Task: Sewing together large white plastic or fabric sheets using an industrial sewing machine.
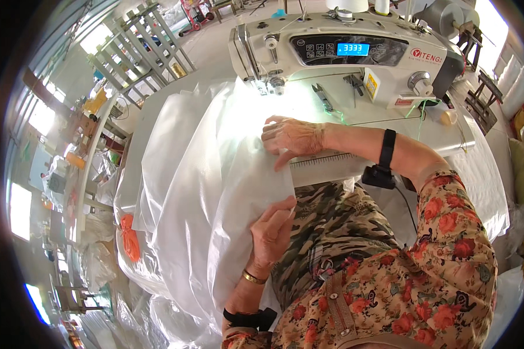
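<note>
While racking (144, 38) stands beyond table (448, 136), left hand (271, 232) pinches fabric (204, 174), right hand (292, 137) rests unclenched.

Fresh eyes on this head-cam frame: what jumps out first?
The white sewing machine across the top, its blue display lit, bright glow under its needle end. Then the glossy white fabric draped left of centre, right hand on it near the glow, left hand lower at its right edge.

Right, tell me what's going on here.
A person is handling a white sheet at a sewing machine. The right hand is on it, just in front of the brightly lit needle area; the left hand is at its edge, nearer the person. Glare hides any stitching.
</note>
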A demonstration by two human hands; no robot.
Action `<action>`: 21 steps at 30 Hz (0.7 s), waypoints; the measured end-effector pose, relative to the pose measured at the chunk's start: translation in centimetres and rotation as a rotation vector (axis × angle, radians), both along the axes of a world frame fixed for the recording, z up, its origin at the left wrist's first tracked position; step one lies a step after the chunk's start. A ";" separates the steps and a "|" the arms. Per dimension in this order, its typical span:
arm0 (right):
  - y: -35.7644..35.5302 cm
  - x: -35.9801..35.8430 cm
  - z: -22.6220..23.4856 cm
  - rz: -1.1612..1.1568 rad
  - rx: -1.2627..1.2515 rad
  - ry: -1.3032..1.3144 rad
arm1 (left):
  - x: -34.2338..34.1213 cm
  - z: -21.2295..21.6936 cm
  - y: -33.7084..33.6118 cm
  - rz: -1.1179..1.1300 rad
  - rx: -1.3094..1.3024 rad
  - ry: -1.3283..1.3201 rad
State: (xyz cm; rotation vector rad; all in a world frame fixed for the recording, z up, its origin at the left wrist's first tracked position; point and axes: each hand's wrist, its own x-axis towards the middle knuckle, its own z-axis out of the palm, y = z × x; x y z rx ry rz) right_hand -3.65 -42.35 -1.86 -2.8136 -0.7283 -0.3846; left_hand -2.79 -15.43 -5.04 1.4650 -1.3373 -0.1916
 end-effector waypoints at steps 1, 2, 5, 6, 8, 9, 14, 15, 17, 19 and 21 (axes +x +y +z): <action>-0.2 0.3 0.0 -0.011 0.009 -0.003 | -0.2 -0.3 -0.1 0.005 0.005 -0.018; -0.4 0.5 0.0 -0.021 0.018 -0.005 | -0.3 -0.4 -0.1 0.012 0.012 -0.037; -0.6 0.5 -0.4 -0.172 0.044 -0.138 | -0.4 -0.6 -0.3 0.019 0.014 -0.156; -0.5 0.3 -0.5 -0.267 0.043 -0.182 | -0.4 -0.6 -0.3 0.022 0.028 -0.193; -0.1 -0.2 -1.0 -0.523 0.064 -0.208 | -0.3 -0.4 -0.4 0.022 0.020 -0.229; 0.2 -0.5 -1.2 -0.655 0.069 -0.190 | -0.3 -0.3 -0.4 0.023 0.024 -0.242; 0.5 -2.1 -1.4 -0.638 0.074 -0.127 | -0.3 -0.1 -0.5 0.027 0.029 -0.205; 0.5 -2.2 -1.4 -0.625 0.071 -0.120 | -0.3 -0.2 -0.5 0.025 0.039 -0.190; 0.4 -2.4 -1.3 -0.574 0.075 -0.138 | -0.1 -0.2 -0.6 0.026 0.023 -0.236; 0.5 -2.4 -1.3 -0.573 0.070 -0.092 | 0.1 -0.3 -0.7 0.031 0.018 -0.280; 0.6 -2.5 -1.3 -0.561 0.050 -0.081 | 0.4 -0.3 -0.9 0.040 0.002 -0.325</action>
